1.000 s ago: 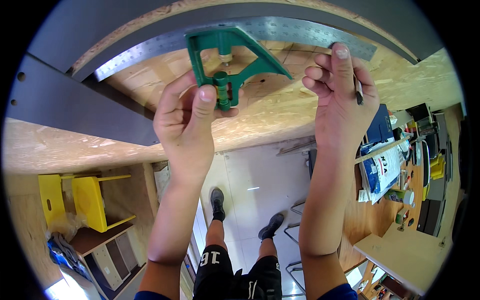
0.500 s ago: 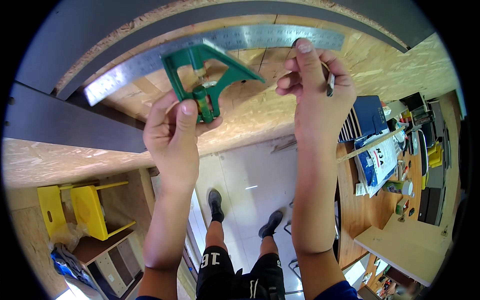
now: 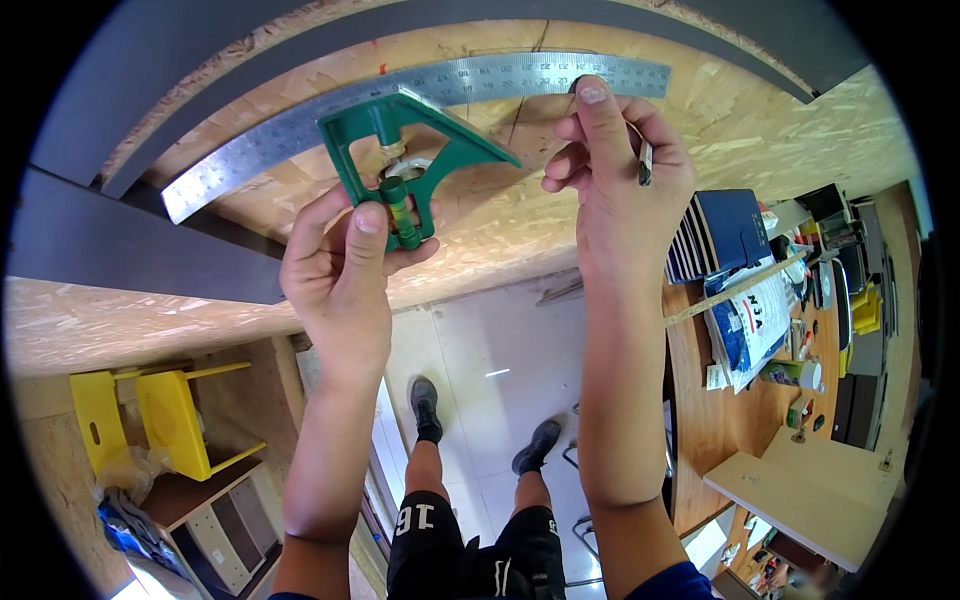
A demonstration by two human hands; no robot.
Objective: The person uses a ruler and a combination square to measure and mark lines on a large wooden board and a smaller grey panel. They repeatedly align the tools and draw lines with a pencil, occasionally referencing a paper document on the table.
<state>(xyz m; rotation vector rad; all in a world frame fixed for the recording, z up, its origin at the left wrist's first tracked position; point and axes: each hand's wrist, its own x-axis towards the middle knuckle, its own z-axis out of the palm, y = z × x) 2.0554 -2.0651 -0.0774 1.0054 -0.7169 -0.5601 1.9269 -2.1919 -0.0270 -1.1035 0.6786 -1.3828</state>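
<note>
A combination square with a green head (image 3: 453, 122) and a long steel rule (image 3: 490, 78) is held up against a wood-chip board (image 3: 530, 200). My left hand (image 3: 335, 265) is closed round the lower part of the green head, by its small level vial (image 3: 400, 213). The rule runs from lower left to upper right across the board. My right hand (image 3: 632, 180) has its thumb at the rule's right part, where a small dark tip shows. Between its fingers is a slim pencil-like marking tool (image 3: 645, 165), mostly hidden by the hand.
Dark grey panels (image 3: 130, 235) border the board at left and above. On the right, a wooden desk (image 3: 740, 425) carries dark blue folders (image 3: 730, 228), packets and tools. A yellow folding chair (image 3: 175, 425) and a small cabinet (image 3: 225, 530) stand lower left.
Both hands have shifted slightly left in the picture, along with the square; the surroundings shift a little too. The grips look the same.
</note>
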